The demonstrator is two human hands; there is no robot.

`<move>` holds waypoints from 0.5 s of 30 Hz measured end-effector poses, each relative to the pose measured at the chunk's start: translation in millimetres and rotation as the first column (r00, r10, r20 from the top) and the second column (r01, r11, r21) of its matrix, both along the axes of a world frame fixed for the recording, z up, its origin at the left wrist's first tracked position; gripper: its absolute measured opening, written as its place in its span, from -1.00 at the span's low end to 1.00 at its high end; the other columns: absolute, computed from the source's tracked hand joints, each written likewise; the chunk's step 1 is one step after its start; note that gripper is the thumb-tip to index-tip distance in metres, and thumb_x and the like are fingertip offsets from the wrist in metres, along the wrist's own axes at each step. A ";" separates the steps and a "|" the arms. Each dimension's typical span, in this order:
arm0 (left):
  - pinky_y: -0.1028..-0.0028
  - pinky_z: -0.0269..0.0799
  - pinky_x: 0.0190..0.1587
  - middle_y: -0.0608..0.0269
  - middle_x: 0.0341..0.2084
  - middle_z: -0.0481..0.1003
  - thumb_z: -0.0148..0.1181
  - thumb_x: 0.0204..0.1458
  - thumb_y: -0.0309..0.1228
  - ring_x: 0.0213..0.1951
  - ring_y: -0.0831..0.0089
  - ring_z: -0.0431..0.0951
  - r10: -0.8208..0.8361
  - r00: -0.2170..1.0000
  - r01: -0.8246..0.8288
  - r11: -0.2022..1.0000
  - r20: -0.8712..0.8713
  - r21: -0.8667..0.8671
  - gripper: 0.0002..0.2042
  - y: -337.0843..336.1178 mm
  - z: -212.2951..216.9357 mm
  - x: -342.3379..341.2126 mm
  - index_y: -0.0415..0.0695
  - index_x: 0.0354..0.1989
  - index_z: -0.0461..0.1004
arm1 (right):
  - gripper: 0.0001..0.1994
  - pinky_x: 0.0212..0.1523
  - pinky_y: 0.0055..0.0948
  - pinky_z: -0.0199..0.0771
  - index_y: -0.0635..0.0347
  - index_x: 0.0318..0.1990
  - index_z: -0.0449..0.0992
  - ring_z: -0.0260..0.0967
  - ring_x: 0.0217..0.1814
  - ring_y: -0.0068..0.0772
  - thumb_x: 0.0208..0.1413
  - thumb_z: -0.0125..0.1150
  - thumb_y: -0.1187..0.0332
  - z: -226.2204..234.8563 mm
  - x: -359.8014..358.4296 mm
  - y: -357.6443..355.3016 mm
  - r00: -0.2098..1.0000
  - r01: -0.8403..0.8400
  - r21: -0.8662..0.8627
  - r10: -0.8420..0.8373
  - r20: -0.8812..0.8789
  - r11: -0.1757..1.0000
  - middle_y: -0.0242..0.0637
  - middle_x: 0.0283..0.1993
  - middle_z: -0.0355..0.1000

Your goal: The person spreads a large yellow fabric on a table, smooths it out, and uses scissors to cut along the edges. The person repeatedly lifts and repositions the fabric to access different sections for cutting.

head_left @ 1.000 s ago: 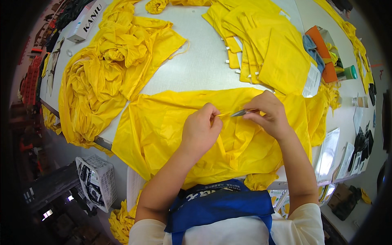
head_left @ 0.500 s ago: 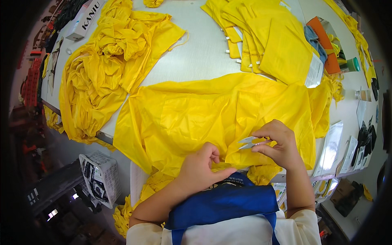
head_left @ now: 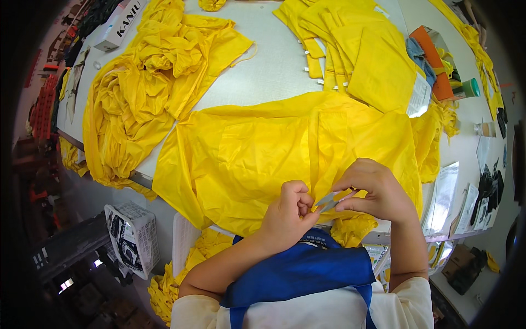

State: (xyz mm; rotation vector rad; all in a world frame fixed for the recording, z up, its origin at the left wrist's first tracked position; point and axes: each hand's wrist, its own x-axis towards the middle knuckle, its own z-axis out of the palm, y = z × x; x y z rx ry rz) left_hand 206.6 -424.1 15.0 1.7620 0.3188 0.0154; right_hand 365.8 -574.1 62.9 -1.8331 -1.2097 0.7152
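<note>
A yellow garment of thin, shiny cloth lies spread across the table's near edge, with a pocket-like panel on its right half. At its near hem, my left hand is closed in a pinch on the cloth's edge. My right hand grips small metal thread snips between thumb and fingers. The snips' blades point left and lie right beside my left fingertips, slightly apart. Any thread between the blades is too small to make out.
Crumpled yellow cloth heaps at the left. Flat yellow pieces with small white tags are stacked at the far right, beside an orange box. A white box stands far left. Below the table is a white plastic basket.
My left hand has moved right and up, its fingers closing on the hem. The snips in my right hand have come down and left to meet it.
</note>
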 end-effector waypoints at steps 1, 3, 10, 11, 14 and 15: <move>0.63 0.32 -0.55 0.19 -0.51 0.43 0.27 -0.16 -0.65 -0.56 0.63 0.41 0.004 1.000 -0.004 1.000 -0.008 -0.009 -0.52 0.1 1.1 0.0 -0.20 -0.17 0.05 | -0.72 -0.30 -0.33 0.35 0.16 -0.33 0.53 0.39 -0.31 -0.18 -0.24 0.44 0.32 -0.3 0.3 0.2 1.000 -0.001 -0.003 0.001 -0.011 1.000 -0.29 -0.40 0.45; 0.64 0.33 -0.55 0.18 -0.51 0.43 0.27 -0.16 -0.65 -0.55 0.63 0.42 0.012 1.000 -0.013 1.000 -0.027 -0.020 -0.52 -1.4 4.2 0.1 -0.20 -0.17 0.06 | -0.73 -0.30 -0.33 0.35 0.16 -0.34 0.54 0.39 -0.31 -0.18 -0.24 0.44 0.32 -2.2 0.7 -1.4 0.999 -0.004 -0.002 0.004 -0.036 1.000 -0.29 -0.39 0.46; 0.65 0.32 -0.55 0.17 -0.50 0.46 0.29 -0.15 -0.63 -0.55 0.64 0.42 0.001 1.000 -0.002 0.999 -0.016 -0.048 -0.51 -1.4 4.5 -1.8 -0.19 -0.16 0.06 | -0.74 -0.32 -0.36 0.34 0.14 -0.36 0.55 0.38 -0.31 -0.21 -0.25 0.45 0.32 -11.6 -9.6 0.7 0.994 0.021 0.039 -0.016 -0.111 0.999 -0.30 -0.42 0.45; 0.65 0.32 -0.55 0.18 -0.50 0.46 0.29 -0.16 -0.63 -0.55 0.64 0.42 0.000 1.000 0.000 0.999 -0.009 -0.044 -0.51 -1.8 4.8 -1.7 -0.19 -0.16 0.06 | -0.74 -0.32 -0.36 0.34 0.14 -0.36 0.55 0.38 -0.32 -0.21 -0.25 0.45 0.32 -12.4 -10.1 0.6 0.995 0.021 0.048 -0.016 -0.101 0.999 -0.30 -0.42 0.45; 0.65 0.31 -0.55 0.19 -0.51 0.46 0.30 -0.15 -0.62 -0.56 0.66 0.41 0.000 1.000 0.000 0.999 -0.008 -0.047 -0.51 -2.2 5.0 -1.7 -0.19 -0.17 0.06 | -0.75 -0.33 -0.36 0.34 0.14 -0.37 0.55 0.38 -0.33 -0.22 -0.25 0.45 0.32 -13.6 -11.2 -0.2 0.997 0.023 0.062 -0.018 -0.078 0.998 -0.30 -0.43 0.45; 0.66 0.31 -0.55 0.19 -0.52 0.46 0.30 -0.14 -0.62 -0.56 0.66 0.40 0.000 1.000 -0.001 0.999 -0.011 -0.052 -0.51 -2.3 5.2 -1.8 -0.19 -0.17 0.06 | -0.75 -0.33 -0.36 0.33 0.14 -0.37 0.55 0.38 -0.33 -0.22 -0.25 0.45 0.31 -13.9 -11.4 -0.6 0.997 0.024 0.065 -0.019 -0.071 0.998 -0.30 -0.44 0.45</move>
